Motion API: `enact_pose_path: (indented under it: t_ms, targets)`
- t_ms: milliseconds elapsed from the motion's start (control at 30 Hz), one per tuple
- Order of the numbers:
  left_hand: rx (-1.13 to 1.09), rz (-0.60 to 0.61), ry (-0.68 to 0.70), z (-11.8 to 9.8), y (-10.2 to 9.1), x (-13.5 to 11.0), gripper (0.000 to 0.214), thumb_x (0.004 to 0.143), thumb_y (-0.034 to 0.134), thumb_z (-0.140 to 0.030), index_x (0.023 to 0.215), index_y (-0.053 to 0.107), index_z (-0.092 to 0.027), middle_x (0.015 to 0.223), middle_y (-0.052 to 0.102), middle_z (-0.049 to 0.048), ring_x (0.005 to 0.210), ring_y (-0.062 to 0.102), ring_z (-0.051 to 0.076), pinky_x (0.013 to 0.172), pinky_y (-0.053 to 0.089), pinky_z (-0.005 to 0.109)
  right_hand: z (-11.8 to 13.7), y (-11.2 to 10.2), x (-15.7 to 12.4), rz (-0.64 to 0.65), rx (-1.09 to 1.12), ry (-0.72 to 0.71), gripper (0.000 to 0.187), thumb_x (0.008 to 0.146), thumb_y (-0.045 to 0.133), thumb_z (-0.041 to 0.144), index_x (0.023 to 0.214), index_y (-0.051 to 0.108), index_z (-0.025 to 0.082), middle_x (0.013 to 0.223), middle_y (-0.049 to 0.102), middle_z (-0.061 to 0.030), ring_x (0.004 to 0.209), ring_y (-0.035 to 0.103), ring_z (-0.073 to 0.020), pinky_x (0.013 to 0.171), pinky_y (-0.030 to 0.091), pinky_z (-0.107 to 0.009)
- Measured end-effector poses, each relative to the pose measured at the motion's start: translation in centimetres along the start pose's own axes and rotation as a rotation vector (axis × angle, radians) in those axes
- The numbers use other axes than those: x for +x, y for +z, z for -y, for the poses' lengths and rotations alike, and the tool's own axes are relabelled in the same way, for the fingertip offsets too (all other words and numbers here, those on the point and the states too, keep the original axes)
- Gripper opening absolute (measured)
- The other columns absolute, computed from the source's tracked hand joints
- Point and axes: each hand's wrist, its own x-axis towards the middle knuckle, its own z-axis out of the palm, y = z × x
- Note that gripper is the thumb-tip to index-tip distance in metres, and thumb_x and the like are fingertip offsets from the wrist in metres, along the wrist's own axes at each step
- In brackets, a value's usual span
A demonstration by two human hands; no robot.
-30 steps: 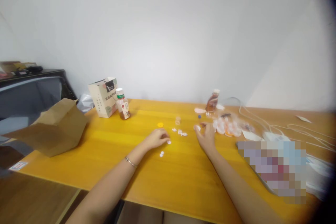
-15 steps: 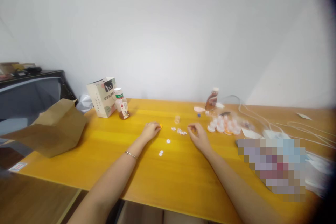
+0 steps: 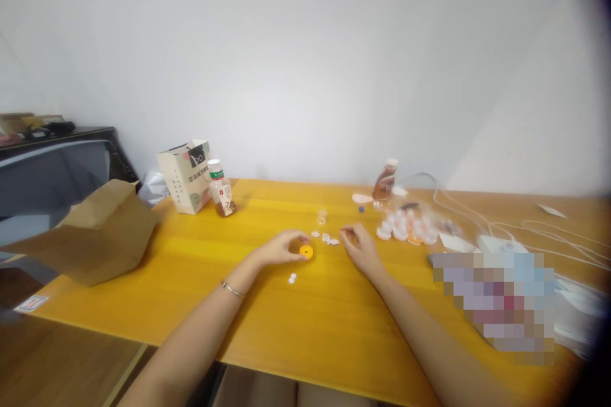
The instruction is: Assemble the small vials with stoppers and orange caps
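Observation:
My left hand (image 3: 282, 248) pinches a round orange disc (image 3: 306, 252) with a small dark hole at its centre, between thumb and fingertips, low over the table. Two small white discs (image 3: 292, 278) lie nearer to me, just below it. My right hand (image 3: 361, 247) rests on the table to the right with its fingers curled in; whatever they hold, if anything, is hidden. Several small white cut-out pieces (image 3: 327, 239) lie between the hands, close to my right fingertips. Behind these pieces stands a small clear cup-like container (image 3: 322, 217).
Left are a brown paper bag (image 3: 109, 229), a printed carton (image 3: 184, 178) and a labelled bottle (image 3: 222, 191). A brown bottle (image 3: 384, 181), a blue cap (image 3: 361, 209), clustered white-and-orange round containers (image 3: 405, 227), cables (image 3: 470, 213) and a blurred flat item (image 3: 496, 305) are right.
My left hand has moved right and toward me with the orange disc, now where a white disc lay; that white disc no longer shows. My right hand has barely moved.

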Motion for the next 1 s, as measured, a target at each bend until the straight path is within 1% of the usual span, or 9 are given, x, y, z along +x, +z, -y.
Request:
enact_pose_path:
  t_ms: [67, 200, 300, 400, 533, 633, 800, 900, 1000]
  targets:
    - [0.059, 0.023, -0.024, -0.1, 0.2, 0.0, 0.04, 0.065, 0.065, -0.031, 0.103, 0.057, -0.021, 0.105, 0.059, 0.0058, 0.099, 0.051, 0.018, 0.092, 0.033, 0.03, 0.0, 0.0, 0.0, -0.004, 0.002, 0.001, 0.018, 0.079, 0.045, 0.034, 0.084, 0.054, 0.019, 0.075, 0.054, -0.0038, 0.07, 0.051, -0.0174, 0.066, 0.042, -0.032]
    - [0.08, -0.001, -0.033, 0.0, -0.2, 0.1, 0.048, 0.06, 0.068, -0.036, 0.105, 0.056, -0.022, 0.109, 0.057, 0.0054, 0.102, 0.049, 0.02, 0.092, 0.033, 0.03, 0.2, -0.1, 0.0, 0.011, 0.005, 0.005, 0.018, 0.079, 0.045, 0.033, 0.084, 0.054, 0.018, 0.076, 0.055, -0.004, 0.07, 0.051, -0.0171, 0.067, 0.042, -0.032]
    - [0.07, 0.01, -0.07, 0.5, -1.6, -0.2, 0.034, 0.067, 0.062, -0.035, 0.096, 0.06, -0.018, 0.101, 0.06, 0.0063, 0.095, 0.053, 0.017, 0.085, 0.038, 0.026, 0.5, 0.0, -0.1, 0.04, 0.02, 0.012, 0.018, 0.078, 0.046, 0.034, 0.084, 0.055, 0.019, 0.075, 0.056, -0.004, 0.069, 0.052, -0.0169, 0.065, 0.042, -0.031]
    - [0.094, 0.096, -0.201, 1.7, -3.1, -0.7, 0.021, 0.068, 0.058, -0.028, 0.083, 0.062, -0.014, 0.084, 0.064, 0.0054, 0.077, 0.058, 0.015, 0.071, 0.043, 0.023, 1.0, 0.2, -0.2, 0.097, 0.042, 0.002, 0.019, 0.078, 0.046, 0.035, 0.082, 0.056, 0.019, 0.074, 0.057, -0.0033, 0.068, 0.053, -0.0167, 0.064, 0.043, -0.031]
    - [0.102, 0.262, -0.319, 3.2, -4.1, -1.4, 0.02, 0.059, 0.065, -0.023, 0.076, 0.063, -0.014, 0.069, 0.065, 0.0017, 0.062, 0.058, 0.013, 0.057, 0.042, 0.02, 1.4, 0.5, -0.4, 0.158, 0.059, -0.022, 0.02, 0.079, 0.046, 0.036, 0.082, 0.058, 0.02, 0.072, 0.058, -0.0028, 0.068, 0.053, -0.0165, 0.064, 0.043, -0.031]
    - [0.132, 0.276, -0.33, 3.6, -3.9, -1.4, 0.02, 0.055, 0.067, -0.023, 0.074, 0.064, -0.015, 0.068, 0.066, 0.0016, 0.06, 0.058, 0.013, 0.053, 0.041, 0.018, 1.6, 0.6, -0.5, 0.173, 0.065, -0.024, 0.021, 0.079, 0.046, 0.036, 0.082, 0.058, 0.02, 0.072, 0.058, -0.0025, 0.067, 0.054, -0.0166, 0.065, 0.044, -0.031]
    - [0.195, 0.266, -0.311, 3.2, -3.7, -1.3, 0.013, 0.057, 0.062, -0.022, 0.067, 0.066, -0.015, 0.064, 0.066, 0.0014, 0.057, 0.057, 0.012, 0.051, 0.039, 0.017, 2.7, 0.8, -0.8, 0.237, 0.114, -0.044, 0.017, 0.078, 0.048, 0.032, 0.085, 0.057, 0.02, 0.076, 0.059, -0.0031, 0.071, 0.055, -0.0165, 0.069, 0.045, -0.031]
    - [0.213, 0.265, -0.306, 2.9, -3.8, -1.4, 0.013, 0.058, 0.058, -0.019, 0.067, 0.067, -0.014, 0.062, 0.065, 0.0008, 0.055, 0.056, 0.011, 0.049, 0.038, 0.017, 3.8, 0.9, -1.0, 0.299, 0.137, -0.104, 0.015, 0.077, 0.05, 0.029, 0.087, 0.058, 0.021, 0.083, 0.059, -0.0039, 0.08, 0.055, -0.0173, 0.076, 0.045, -0.033]
    - [0.231, 0.23, -0.282, 2.7, -3.5, -1.3, 0.014, 0.059, 0.054, -0.015, 0.066, 0.066, -0.013, 0.061, 0.064, 0.0005, 0.054, 0.054, 0.011, 0.051, 0.038, 0.017, 4.8, 0.6, -1.2, 0.407, 0.137, -0.203, 0.017, 0.077, 0.051, 0.027, 0.091, 0.06, 0.025, 0.094, 0.059, -0.0045, 0.092, 0.054, -0.0185, 0.086, 0.041, -0.037]
